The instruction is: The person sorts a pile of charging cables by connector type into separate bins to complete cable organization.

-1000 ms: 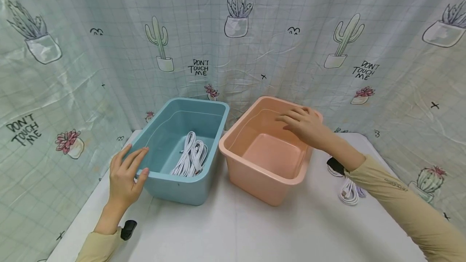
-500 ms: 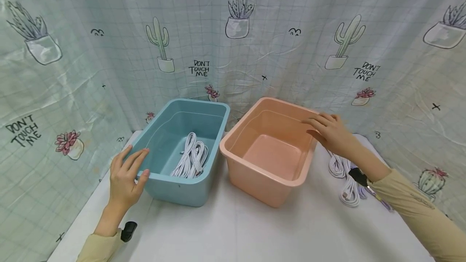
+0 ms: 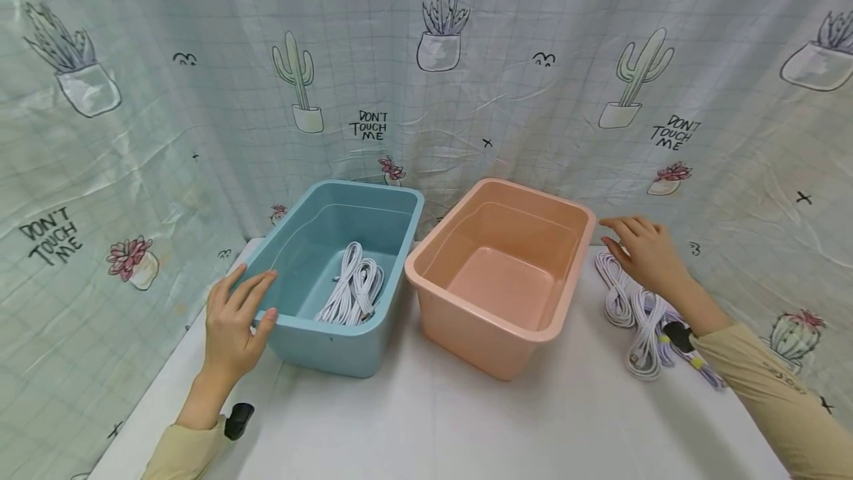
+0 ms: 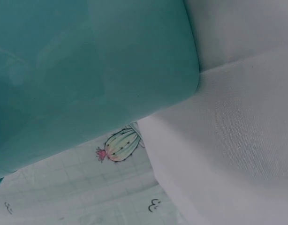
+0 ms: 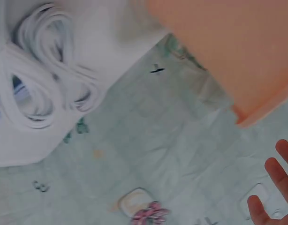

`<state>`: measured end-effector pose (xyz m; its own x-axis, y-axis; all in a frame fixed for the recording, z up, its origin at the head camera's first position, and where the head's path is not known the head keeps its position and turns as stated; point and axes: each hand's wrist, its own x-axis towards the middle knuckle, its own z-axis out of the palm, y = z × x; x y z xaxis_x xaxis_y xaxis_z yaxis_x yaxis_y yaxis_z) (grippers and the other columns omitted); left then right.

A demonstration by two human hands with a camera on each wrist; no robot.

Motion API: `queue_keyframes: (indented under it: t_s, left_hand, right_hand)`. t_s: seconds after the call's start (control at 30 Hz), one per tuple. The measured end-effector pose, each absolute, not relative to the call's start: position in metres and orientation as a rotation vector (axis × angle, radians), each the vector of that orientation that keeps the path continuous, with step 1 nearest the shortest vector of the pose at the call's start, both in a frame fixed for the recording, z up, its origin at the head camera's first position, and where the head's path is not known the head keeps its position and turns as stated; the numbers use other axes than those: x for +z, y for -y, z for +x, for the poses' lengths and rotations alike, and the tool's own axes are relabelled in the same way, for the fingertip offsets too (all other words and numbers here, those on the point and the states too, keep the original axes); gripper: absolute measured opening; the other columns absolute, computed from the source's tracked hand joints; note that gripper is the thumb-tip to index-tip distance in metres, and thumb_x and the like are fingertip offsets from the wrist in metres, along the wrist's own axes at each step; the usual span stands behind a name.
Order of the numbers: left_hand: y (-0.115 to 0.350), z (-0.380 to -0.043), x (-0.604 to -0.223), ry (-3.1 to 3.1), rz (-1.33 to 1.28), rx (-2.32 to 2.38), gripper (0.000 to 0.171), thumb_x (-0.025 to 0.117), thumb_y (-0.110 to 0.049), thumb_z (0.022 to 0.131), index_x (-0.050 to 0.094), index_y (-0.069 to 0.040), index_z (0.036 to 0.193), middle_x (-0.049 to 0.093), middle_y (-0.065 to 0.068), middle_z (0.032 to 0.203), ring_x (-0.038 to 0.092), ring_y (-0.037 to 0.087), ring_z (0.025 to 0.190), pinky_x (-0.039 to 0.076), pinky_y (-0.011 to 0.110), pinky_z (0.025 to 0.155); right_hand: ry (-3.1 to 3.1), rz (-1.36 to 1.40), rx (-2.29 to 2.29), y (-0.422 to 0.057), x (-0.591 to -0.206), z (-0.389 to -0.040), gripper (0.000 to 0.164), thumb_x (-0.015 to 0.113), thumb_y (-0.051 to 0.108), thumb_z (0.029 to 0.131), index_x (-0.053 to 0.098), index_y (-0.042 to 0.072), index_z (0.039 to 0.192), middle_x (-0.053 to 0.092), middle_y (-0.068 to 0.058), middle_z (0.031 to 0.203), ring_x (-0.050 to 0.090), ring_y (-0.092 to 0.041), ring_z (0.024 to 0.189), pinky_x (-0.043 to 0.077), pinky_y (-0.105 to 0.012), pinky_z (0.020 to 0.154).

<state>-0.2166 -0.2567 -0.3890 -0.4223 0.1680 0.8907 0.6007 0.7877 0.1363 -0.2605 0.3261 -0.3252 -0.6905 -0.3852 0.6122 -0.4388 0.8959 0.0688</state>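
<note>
My left hand [image 3: 233, 328] is at the near left corner of a blue plastic bin [image 3: 363, 330], its fingers spread over the rim. White cable bundles [image 3: 351, 284] lie inside that bin. To the right of an orange bin [image 3: 493, 321], my right hand [image 3: 645, 252] hovers with relaxed fingers and holds nothing. Below it, several coiled white and purple cables [image 3: 643, 324] lie on the table, partly behind the wrist. In the right wrist view, fingertips [image 5: 275, 171] show at the right edge, with the coiled cables [image 5: 59, 61] at upper left. The left wrist view shows the blue bin's outer wall [image 4: 97, 70].
Both bins stand side by side on a white table [image 3: 426, 428], angled slightly. A curtain [image 3: 506, 110] printed with cacti hangs close behind the table and along both sides. The orange bin's bare floor [image 3: 503, 284] is visible.
The right hand has moved right, from over the orange bin to beyond its right rim, uncovering more of the coiled cables. The left hand stays at the blue bin.
</note>
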Motion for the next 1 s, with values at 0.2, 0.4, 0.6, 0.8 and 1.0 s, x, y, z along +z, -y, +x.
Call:
queue_keyframes:
  t_s: [0.2, 0.4, 0.6, 0.8, 1.0]
  left_hand:
    - [0.256, -0.216, -0.389, 1.977, -0.579, -0.55, 0.059, 0.034, -0.05, 0.089, 0.061, -0.004, 0.113, 0.062, 0.017, 0.105, 0.044, 0.043, 0.114, 0.023, 0.054, 0.101]
    - [0.256, -0.216, -0.389, 1.975, -0.577, -0.549, 0.059, 0.034, -0.051, 0.089, 0.061, -0.004, 0.113, 0.062, 0.017, 0.105, 0.044, 0.042, 0.114, 0.024, 0.054, 0.101]
    - [0.257, -0.216, -0.389, 1.989, -0.568, -0.54, 0.059, 0.033, -0.05, 0.089, 0.061, -0.005, 0.113, 0.062, 0.017, 0.106, 0.043, 0.041, 0.115, 0.023, 0.054, 0.101]
    - [0.256, -0.215, -0.389, 1.978, -0.57, -0.55, 0.058, 0.034, -0.05, 0.089, 0.061, -0.005, 0.113, 0.062, 0.017, 0.106, 0.044, 0.042, 0.115, 0.024, 0.054, 0.1]
    - [0.256, -0.215, -0.389, 1.967, -0.577, -0.56, 0.06, 0.034, -0.051, 0.088, 0.062, -0.004, 0.112, 0.063, 0.016, 0.105, 0.044, 0.042, 0.113, 0.024, 0.053, 0.1]
  right_hand:
    - [2.505, 0.443, 0.114, -0.347, -0.341, -0.266, 0.031, 0.059, 0.008, 0.082, 0.054, 0.001, 0.112, 0.058, -0.021, 0.106, 0.048, -0.04, 0.1, 0.035, -0.06, 0.071]
    - [2.581, 0.316, 0.112, -0.363, -0.354, -0.272, 0.028, 0.054, 0.012, 0.086, 0.052, 0.002, 0.112, 0.056, -0.024, 0.109, 0.046, -0.041, 0.099, 0.033, -0.057, 0.071]
    - [2.642, 0.228, 0.064, -0.374, -0.366, -0.277, 0.028, 0.052, 0.014, 0.087, 0.05, 0.002, 0.112, 0.055, -0.025, 0.108, 0.046, -0.042, 0.097, 0.033, -0.057, 0.068]
    - [2.668, 0.164, 0.016, -0.382, -0.384, -0.285, 0.029, 0.053, 0.017, 0.086, 0.05, 0.002, 0.111, 0.055, -0.025, 0.105, 0.045, -0.043, 0.095, 0.034, -0.059, 0.067]
    - [2.731, 0.114, 0.045, -0.384, -0.401, -0.292, 0.032, 0.051, 0.018, 0.086, 0.046, -0.001, 0.112, 0.051, -0.028, 0.105, 0.042, -0.048, 0.097, 0.032, -0.066, 0.069]
